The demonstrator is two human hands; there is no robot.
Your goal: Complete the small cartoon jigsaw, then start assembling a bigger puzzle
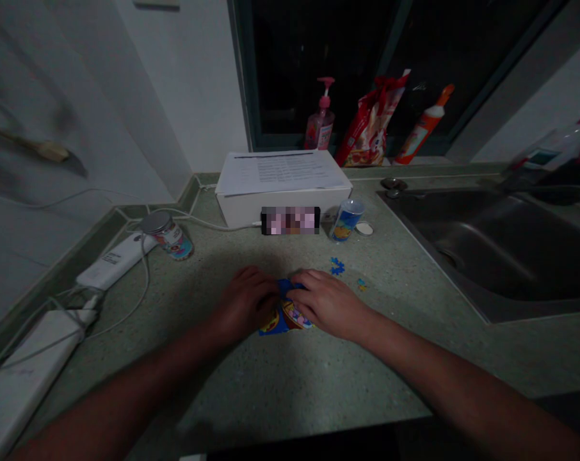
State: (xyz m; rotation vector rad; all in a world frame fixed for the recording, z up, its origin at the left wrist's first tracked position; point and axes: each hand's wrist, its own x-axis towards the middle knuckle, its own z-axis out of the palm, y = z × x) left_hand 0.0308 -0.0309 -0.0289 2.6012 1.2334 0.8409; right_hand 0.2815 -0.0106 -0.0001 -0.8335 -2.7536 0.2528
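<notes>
**Both hands closed on one blue packet**

From here I see my two hands together, the left hand (244, 304) and right hand (326, 304) meeting over one blue printed packet (285, 318), its thin, creased wrapper pinched between them at the middle of the counter. Its material is too dim to tell.

Just past my right fingertips lies a small cluster of blue bits (337, 266), too small to count, with one yellow-and-blue crumb (362, 284) beside it. Ahead of my hands stand one white cardboard box (283, 208) topped by one printed sheet (280, 171), and one blue-patterned cup (346, 219) with one white disc (364, 228) touching distance away. Ahead of my left hand sits one metal-topped can (168, 235), lying tilted. Further right of my right hand is a brushed steel sink (482, 250), set into speckled green stone counter (290, 390).
</notes>
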